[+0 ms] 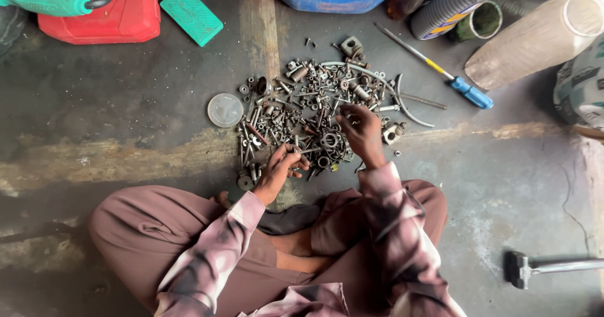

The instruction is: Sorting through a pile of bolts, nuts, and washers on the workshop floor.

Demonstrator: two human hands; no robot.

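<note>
right hand (360, 130) pinches into the heap of grey metal bolts and nuts (308, 116); left hand (280, 166), grip curled, contents unclear. lift single pieces, keeping the heap undisturbed.

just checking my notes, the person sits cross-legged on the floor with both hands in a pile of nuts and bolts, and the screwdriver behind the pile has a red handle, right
Not quite: the head view shows the screwdriver has a blue handle, not red. The rest holds: the person sits cross-legged, left hand and right hand in the pile of nuts and bolts.
</note>
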